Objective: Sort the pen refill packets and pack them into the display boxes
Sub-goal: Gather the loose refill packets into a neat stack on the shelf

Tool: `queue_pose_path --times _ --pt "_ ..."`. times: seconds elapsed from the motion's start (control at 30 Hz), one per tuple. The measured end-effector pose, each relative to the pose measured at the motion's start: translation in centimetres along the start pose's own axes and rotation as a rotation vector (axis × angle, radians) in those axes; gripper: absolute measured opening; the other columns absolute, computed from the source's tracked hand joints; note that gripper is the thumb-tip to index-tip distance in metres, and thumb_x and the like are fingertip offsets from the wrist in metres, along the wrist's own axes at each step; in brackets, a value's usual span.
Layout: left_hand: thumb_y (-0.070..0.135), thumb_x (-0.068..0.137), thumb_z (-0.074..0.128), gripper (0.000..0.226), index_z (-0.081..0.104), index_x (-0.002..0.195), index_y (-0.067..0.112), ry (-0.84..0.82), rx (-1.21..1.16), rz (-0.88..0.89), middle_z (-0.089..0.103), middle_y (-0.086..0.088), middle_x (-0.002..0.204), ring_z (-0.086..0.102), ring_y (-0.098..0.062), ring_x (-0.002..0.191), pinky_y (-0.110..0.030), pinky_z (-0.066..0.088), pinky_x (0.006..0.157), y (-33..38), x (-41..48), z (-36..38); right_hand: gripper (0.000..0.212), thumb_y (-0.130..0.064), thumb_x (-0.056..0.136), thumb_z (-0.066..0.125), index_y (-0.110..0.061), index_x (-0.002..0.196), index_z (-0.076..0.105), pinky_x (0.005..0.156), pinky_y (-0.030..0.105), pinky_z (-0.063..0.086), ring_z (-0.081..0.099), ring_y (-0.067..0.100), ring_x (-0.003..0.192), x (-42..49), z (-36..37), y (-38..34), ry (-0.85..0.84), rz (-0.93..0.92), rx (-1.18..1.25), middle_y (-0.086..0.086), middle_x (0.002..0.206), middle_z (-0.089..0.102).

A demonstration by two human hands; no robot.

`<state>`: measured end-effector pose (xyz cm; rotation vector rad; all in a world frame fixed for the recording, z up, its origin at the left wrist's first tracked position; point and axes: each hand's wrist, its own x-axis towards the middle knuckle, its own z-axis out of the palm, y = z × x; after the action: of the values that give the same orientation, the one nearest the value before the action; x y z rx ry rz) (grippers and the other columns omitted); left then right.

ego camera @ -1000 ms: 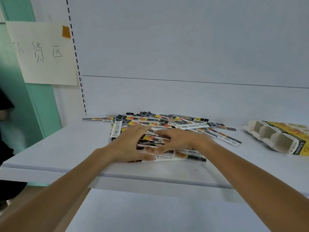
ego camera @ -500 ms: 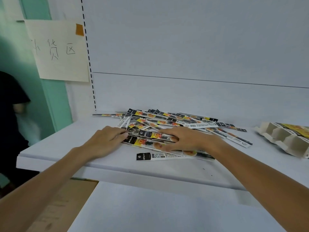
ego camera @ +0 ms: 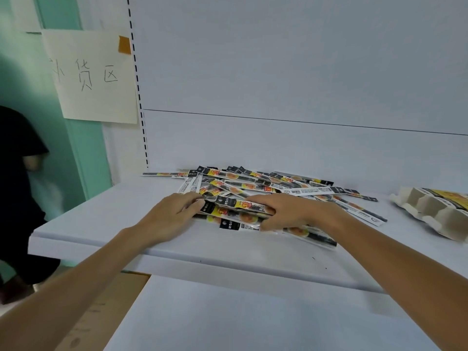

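Shift: left hand [ego camera: 172, 215] moved off right hand [ego camera: 287, 211] to end of packet bundle [ego camera: 236, 207], pinching it; right hand curled over bundle, gripping. Stack being squared, I judge; display box [ego camera: 436, 211] beyond right hand, compartments look unfilled.

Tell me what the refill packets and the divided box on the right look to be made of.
The refill packets: probably glossy clear plastic film over printing; pale glare and see-through edges suggest it. The display box: looks like matte paperboard, buff unprinted inside, folded dividers, yellow print outside.
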<state>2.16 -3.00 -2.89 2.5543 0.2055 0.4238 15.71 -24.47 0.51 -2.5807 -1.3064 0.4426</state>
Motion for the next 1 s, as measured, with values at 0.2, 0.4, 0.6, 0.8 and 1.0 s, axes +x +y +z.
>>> queue_pose_path --times 0.2,0.4,0.6,0.8,1.0 --pt "0.046 0.097 0.028 0.049 0.042 0.139 0.025 0.018 -0.201 -0.075 0.041 0.008 0.144 0.036 -0.003 0.123 -0.019 0.022 0.098 -0.9 0.3 -0.1 0.066 -0.021 0.090 0.047 -0.038 0.146 0.015 0.096 0.032 0.039 0.048 0.011 0.113 0.1 0.1 0.2 -0.037 -0.010 -0.107 0.000 0.138 0.046" --pt "0.067 0.090 0.014 0.065 0.032 0.142 0.033 -0.047 -0.398 -0.166 0.032 0.010 0.150 0.024 -0.014 0.141 -0.037 0.014 0.117 1.0 1.6 1.4 0.085 -0.076 0.077 0.041 -0.036 0.146 0.013 0.108 0.044 0.029 0.031 0.018 0.133 -0.2 2.0 0.1 0.115 -0.043 -0.242 -0.002 0.147 0.034" --pt "0.052 0.097 0.020 0.058 0.026 0.146 0.023 -0.044 -0.234 -0.101 0.028 0.005 0.152 0.027 -0.008 0.135 -0.025 0.020 0.102 2.3 1.6 2.4 0.091 -0.075 0.075 0.041 -0.039 0.146 -0.003 0.107 0.045 0.029 0.032 0.020 0.131 -0.2 2.4 -0.8 0.167 -0.020 -0.246 0.002 0.143 0.038" --pt "0.051 0.096 0.027 0.056 0.034 0.142 0.020 -0.110 -0.095 -0.056 0.040 0.001 0.146 0.037 -0.015 0.131 -0.031 0.028 0.103 3.4 2.1 3.2 0.092 -0.077 0.075 0.040 -0.034 0.148 0.004 0.107 0.043 0.029 0.029 0.017 0.136 0.5 2.7 -1.4 0.185 -0.015 -0.275 -0.005 0.153 0.024" --pt "0.052 0.091 0.044 0.054 0.044 0.136 0.021 -0.086 0.018 0.010 0.047 0.002 0.137 0.044 -0.014 0.124 -0.029 0.036 0.098 1.7 2.2 3.1 0.094 -0.080 0.071 0.042 -0.030 0.146 0.017 0.110 0.041 0.024 0.039 0.015 0.129 -0.8 1.4 -0.8 0.329 0.008 -0.341 -0.003 0.146 0.038"
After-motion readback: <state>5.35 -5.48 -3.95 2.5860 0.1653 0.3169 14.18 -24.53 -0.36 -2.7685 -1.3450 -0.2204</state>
